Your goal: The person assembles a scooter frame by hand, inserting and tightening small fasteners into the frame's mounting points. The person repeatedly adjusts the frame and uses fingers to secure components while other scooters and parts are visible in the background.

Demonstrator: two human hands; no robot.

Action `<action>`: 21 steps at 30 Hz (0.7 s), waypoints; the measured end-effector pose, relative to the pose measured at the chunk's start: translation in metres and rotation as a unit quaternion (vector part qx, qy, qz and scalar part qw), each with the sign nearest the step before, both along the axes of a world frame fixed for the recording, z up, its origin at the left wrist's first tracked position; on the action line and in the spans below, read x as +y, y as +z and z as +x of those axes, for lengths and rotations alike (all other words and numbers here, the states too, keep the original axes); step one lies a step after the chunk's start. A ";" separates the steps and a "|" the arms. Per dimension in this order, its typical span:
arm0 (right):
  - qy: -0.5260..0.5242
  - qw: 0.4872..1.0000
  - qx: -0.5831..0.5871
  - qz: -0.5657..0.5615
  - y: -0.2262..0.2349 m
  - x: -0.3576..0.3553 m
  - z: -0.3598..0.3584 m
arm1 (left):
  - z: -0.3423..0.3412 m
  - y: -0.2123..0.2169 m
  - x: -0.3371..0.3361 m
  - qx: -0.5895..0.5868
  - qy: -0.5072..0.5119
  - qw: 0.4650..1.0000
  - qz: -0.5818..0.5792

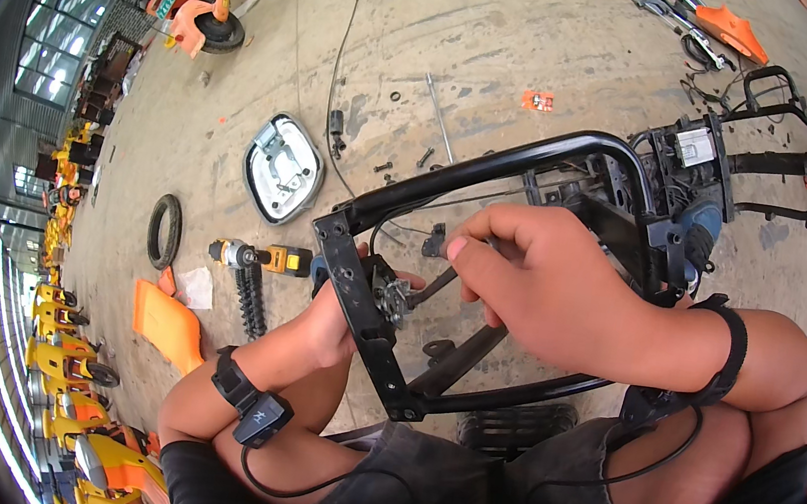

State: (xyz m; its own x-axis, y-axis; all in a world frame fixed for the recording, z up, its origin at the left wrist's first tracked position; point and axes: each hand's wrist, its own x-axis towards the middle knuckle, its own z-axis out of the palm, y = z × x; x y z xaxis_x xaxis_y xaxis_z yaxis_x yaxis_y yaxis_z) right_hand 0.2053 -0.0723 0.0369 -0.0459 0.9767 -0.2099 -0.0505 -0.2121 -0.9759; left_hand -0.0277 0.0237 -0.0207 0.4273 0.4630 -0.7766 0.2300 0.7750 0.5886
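Observation:
A black tubular vehicle frame (537, 151) lies across in front of me, with a flat drilled end plate (346, 270) on its left. My left hand (334, 322) reaches behind that plate, closed around a small metal mechanism (389, 291); the plate hides part of its fingers. Above the frame's opening, my right hand (555, 286) is closed with thumb and fingers pinched on a black cable (433, 286) that runs to the mechanism. Touching or just beside the right thumb tip is a black plug connector (434, 241).
On the concrete floor lie a cordless impact wrench (262, 257), a coil spring shock (249, 302), a tyre (164, 231), a white-lined black cover (283, 169), an orange panel (168, 324) and loose bolts (425, 158). Yellow scooters (73, 363) line the left. A blue shoe (700, 238) is beside the frame.

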 end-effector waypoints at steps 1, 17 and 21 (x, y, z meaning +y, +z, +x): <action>-0.003 1.000 0.002 0.004 0.001 -0.001 0.001 | -0.002 -0.001 0.002 -0.020 0.002 1.000 -0.004; -0.011 0.993 0.031 0.111 0.001 0.004 -0.012 | 0.014 -0.012 -0.013 -0.062 0.140 0.986 0.070; 0.002 0.983 -0.014 0.184 0.004 0.014 -0.021 | 0.014 -0.013 -0.008 -0.072 0.131 0.987 0.067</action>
State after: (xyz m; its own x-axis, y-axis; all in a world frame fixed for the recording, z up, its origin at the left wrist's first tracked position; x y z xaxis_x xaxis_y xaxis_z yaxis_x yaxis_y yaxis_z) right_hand 0.1843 -0.0578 0.0409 -0.0485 0.9864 0.1572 -0.0216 0.1563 -0.9875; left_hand -0.0137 0.0154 -0.0341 0.3816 0.6656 -0.6413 -0.0608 0.7104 0.7011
